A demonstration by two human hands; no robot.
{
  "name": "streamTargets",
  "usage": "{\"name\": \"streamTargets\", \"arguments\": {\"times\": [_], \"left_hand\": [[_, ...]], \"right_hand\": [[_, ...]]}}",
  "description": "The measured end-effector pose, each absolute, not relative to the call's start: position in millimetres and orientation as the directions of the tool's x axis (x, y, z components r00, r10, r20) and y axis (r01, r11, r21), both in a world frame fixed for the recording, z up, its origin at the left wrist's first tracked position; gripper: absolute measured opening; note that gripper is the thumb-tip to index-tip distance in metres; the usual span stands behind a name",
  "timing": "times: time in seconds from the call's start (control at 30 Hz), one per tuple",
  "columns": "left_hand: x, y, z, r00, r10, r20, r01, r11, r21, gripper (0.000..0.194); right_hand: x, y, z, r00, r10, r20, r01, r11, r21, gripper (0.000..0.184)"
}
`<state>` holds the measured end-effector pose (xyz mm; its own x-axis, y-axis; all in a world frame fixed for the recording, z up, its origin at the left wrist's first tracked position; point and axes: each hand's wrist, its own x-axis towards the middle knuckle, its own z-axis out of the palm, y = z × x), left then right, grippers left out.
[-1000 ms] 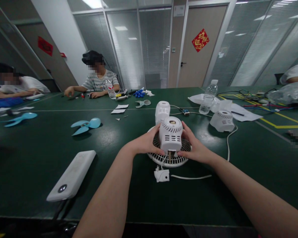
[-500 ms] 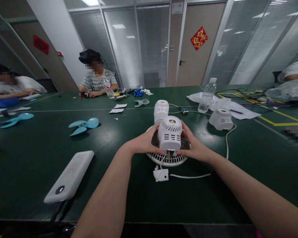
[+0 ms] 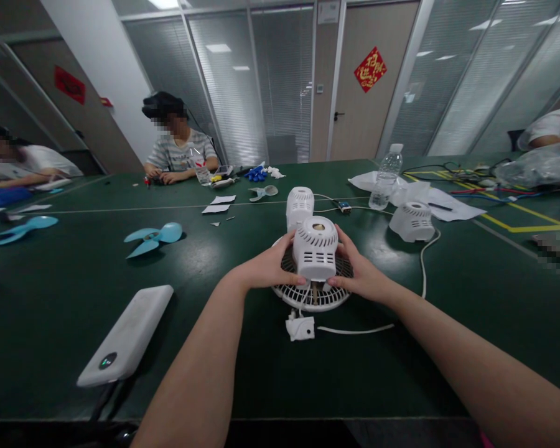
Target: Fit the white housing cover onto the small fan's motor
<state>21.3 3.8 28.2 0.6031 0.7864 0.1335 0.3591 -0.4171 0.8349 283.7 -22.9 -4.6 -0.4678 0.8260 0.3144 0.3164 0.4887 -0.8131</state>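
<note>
Between my two hands is a white slotted fan motor housing (image 3: 315, 247), set over a round white fan grille (image 3: 315, 303) that lies on the green table. My left hand (image 3: 273, 264) grips the housing's left side, thumb at its lower edge. On the opposite side, my right hand (image 3: 359, 269) holds it the same way. A small white box-shaped part (image 3: 300, 328) hangs on thin wires below the grille, beside a white cable (image 3: 354, 330). Directly behind stands a second white housing (image 3: 300, 205). The inside of the held housing is hidden.
A white power bank (image 3: 128, 336) lies at left front, with blue fan blades (image 3: 153, 238) beyond it. Another white housing (image 3: 411, 221) with a cord sits at right, near a plastic bottle (image 3: 386, 177). Across the table sits a person in a striped shirt (image 3: 180, 149).
The view has shifted slightly, so everything sits a little further left. Both hands keep their grip on the housing, which appears slightly lower over the grille.
</note>
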Motion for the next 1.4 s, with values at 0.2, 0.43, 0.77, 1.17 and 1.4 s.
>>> {"name": "streamTargets", "arguments": {"times": [0.2,0.43,0.77,1.17,1.4], "left_hand": [[21.9,3.7,29.2,0.626,0.774,0.097,0.385,-0.415,0.825,0.110],[22.7,2.0,34.3,0.641,0.766,0.055,0.425,-0.414,0.805,0.111],[24.4,3.0,34.1,0.605,0.795,0.042,0.482,-0.407,0.775,0.111],[25.3,3.8,33.5,0.607,0.794,0.036,0.473,-0.398,0.786,0.110],[23.5,4.8,31.4,0.619,0.785,0.029,0.455,-0.389,0.801,0.111]], "right_hand": [[282.1,-23.5,-0.9,-0.471,0.833,0.290,0.300,0.460,-0.836,0.109],[281.0,-27.5,5.8,-0.494,0.830,0.261,0.249,0.422,-0.872,0.108],[282.8,-23.3,0.2,-0.484,0.824,0.293,0.233,0.445,-0.865,0.105],[286.0,-22.5,-2.9,-0.481,0.826,0.294,0.282,0.464,-0.840,0.106],[278.4,-24.4,-8.3,-0.429,0.835,0.345,0.309,0.495,-0.812,0.117]]}}
